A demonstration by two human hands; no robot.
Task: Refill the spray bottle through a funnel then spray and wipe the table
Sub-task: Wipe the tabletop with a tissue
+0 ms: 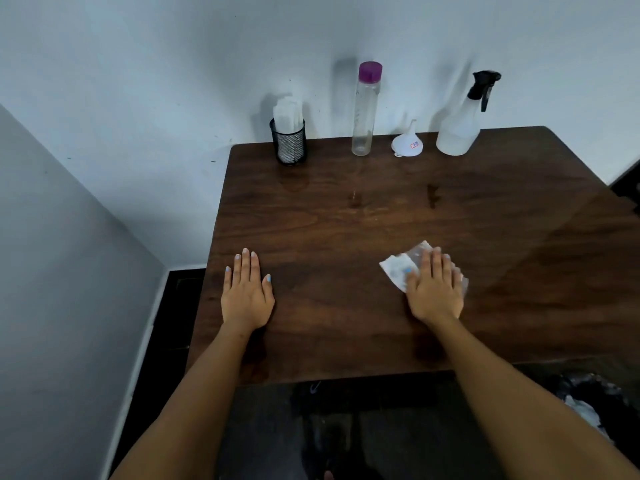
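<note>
My right hand (434, 289) lies flat with straight fingers on a damp white paper wipe (398, 270), pressing it onto the dark wooden table (346, 230). My left hand (246, 292) rests flat and open on the table near its left edge, holding nothing. At the back by the wall stand the translucent spray bottle (459, 131) with a black trigger head, a small white funnel (408, 143) lying mouth-down, and a tall clear bottle (365, 112) with a purple cap.
A black mesh cup (288, 142) with white folded tissues stands at the back left corner. White walls run behind and to the left. Dark floor shows below the table's front edge, with a crumpled bag (585, 407) at lower right.
</note>
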